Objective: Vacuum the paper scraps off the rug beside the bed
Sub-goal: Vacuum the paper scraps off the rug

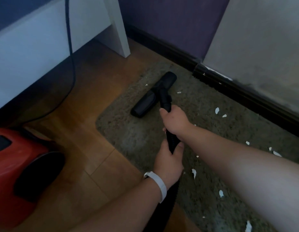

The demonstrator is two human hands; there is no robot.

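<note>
A black vacuum floor head [153, 95] lies flat on the grey-green rug [212, 104], near the rug's far left corner. Its black tube [165, 102] rises toward me. My right hand [174, 120] grips the tube just behind the head. Lower down, my left hand [168, 162], with a white band on the wrist, holds the ribbed hose [172, 142]. White paper scraps [217, 110] lie scattered over the rug to the right of the head and along my right arm, down to the bottom edge.
The red vacuum body [14, 166] sits on the wooden floor [88, 124] at the lower left, with a black cord [70, 52] running up past a white bed frame [28, 52]. A dark skirting board [229, 84] borders the rug's far side.
</note>
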